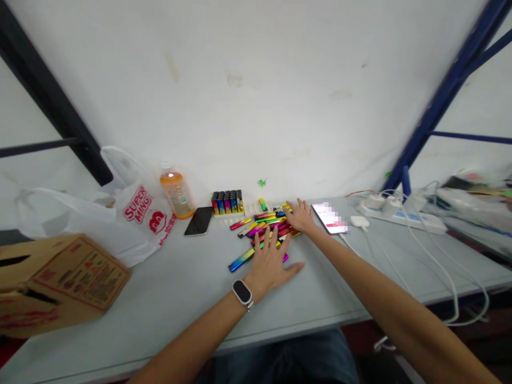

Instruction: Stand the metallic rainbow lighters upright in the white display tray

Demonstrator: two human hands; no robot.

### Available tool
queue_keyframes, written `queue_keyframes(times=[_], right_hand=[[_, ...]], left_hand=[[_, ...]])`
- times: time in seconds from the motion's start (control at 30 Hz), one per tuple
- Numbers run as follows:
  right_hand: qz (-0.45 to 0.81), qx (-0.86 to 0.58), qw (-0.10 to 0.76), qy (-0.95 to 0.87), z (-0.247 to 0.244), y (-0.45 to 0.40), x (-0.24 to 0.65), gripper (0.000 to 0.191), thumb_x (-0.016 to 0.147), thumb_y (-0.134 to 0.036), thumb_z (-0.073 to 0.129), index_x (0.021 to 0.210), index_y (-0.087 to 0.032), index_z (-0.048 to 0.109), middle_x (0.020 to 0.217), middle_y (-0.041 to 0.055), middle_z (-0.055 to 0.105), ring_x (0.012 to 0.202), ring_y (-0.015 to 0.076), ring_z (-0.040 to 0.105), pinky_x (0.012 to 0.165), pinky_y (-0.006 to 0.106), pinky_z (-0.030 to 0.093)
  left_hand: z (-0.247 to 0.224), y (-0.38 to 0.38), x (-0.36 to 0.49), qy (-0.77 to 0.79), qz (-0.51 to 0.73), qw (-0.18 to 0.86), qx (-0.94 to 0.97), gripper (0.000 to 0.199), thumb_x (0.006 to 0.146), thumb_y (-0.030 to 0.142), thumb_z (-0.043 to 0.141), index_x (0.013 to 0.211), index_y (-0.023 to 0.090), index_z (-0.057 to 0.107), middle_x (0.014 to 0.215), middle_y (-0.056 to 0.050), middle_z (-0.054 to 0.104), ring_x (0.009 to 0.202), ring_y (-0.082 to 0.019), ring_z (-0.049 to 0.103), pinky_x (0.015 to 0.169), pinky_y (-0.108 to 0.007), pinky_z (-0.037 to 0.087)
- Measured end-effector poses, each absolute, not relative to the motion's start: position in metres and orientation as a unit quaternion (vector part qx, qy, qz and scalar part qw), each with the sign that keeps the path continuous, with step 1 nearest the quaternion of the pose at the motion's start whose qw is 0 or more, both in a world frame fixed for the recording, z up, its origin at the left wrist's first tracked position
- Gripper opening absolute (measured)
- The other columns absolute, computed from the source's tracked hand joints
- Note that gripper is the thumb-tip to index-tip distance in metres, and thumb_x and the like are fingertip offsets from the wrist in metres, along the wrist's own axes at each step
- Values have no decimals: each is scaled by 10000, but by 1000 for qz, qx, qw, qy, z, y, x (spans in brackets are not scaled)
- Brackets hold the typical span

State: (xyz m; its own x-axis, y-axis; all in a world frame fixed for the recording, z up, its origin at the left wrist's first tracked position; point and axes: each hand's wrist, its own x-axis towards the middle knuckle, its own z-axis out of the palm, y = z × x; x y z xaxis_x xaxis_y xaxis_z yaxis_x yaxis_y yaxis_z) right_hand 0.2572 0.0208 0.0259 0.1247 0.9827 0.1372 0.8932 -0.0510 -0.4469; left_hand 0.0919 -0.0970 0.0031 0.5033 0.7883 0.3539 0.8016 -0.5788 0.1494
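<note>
Slim, shiny, multicoloured pieces [242,260], whose exact kind I cannot make out, lie in a loose pile on the grey table. My left hand [269,266], with a watch [242,293] on its wrist, rests at the near side of the pile, fingers spread over it. At the pile's right side is my right hand [301,216], its fingers apart and reaching toward the back. Neither hand grips anything. Behind the pile, upright black-topped lighters [227,202] stand in rows in a white tray [229,217]. Beside it, a white holder [252,209] bears a yellow-green lighter [263,204].
Left of the lighters are a dark phone [199,221], an orange drink bottle [176,192], a white plastic bag [136,224] and a cardboard box [76,277]. To the right lie a lit phone [326,216], a charger [359,221] and a power strip [416,218] with loose cables.
</note>
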Motion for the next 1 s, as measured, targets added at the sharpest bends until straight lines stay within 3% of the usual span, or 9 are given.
queue_keyframes(times=[0.1, 0.23, 0.4, 0.57, 0.83, 1.0], right_hand=[[137, -683, 170, -697, 21, 37, 273, 577, 1012, -552, 231, 1532, -342, 368, 1653, 88, 209, 1519, 346, 134, 1161, 653, 102], [132, -645, 152, -737, 22, 45, 271, 555, 1021, -547, 221, 1486, -341, 442, 1629, 58, 288, 1510, 328, 164, 1150, 669, 96], [93, -634, 179, -747, 19, 25, 259, 510, 1023, -510, 274, 1397, -282, 535, 1430, 110, 518, 1390, 262, 381, 1143, 541, 235], [70, -661, 215, -715, 10, -2, 237, 544, 1012, -548, 278, 1380, -252, 548, 1320, 140, 539, 1298, 263, 465, 1127, 467, 264], [74, -679, 217, -698, 6, -16, 202, 567, 993, -543, 315, 1385, -211, 555, 1339, 188, 487, 1326, 313, 424, 1136, 469, 254], [122, -677, 224, -691, 8, -14, 200, 556, 998, -519, 296, 1433, -230, 485, 1465, 165, 404, 1450, 287, 293, 1191, 557, 77]], left_hand=[[4, -81, 89, -440, -194, 31, -876, 727, 905, 698, 408, 1495, 272, 408, 1547, -150, 415, 1478, -399, 257, 1166, -677, 177], [10, -68, 68, -398, -161, 33, -903, 617, 952, 623, 397, 1480, 304, 429, 1558, -123, 405, 1482, -345, 276, 1177, -642, 204], [19, -55, 36, -345, -139, 8, -928, 578, 959, 596, 420, 1469, 325, 444, 1538, -100, 430, 1466, -306, 316, 1188, -584, 231], [29, -46, 16, -333, -190, 1, -923, 425, 942, 511, 519, 1256, 245, 622, 1317, -91, 596, 1296, -259, 488, 1135, -467, 347], [31, -37, 9, -406, -230, 41, -883, 214, 950, 377, 509, 956, 205, 635, 1082, -73, 616, 1075, -239, 559, 977, -416, 434], [29, -32, 5, -422, -222, 67, -876, 226, 933, 407, 530, 935, 195, 608, 1030, -75, 607, 1022, -245, 561, 932, -409, 448]])
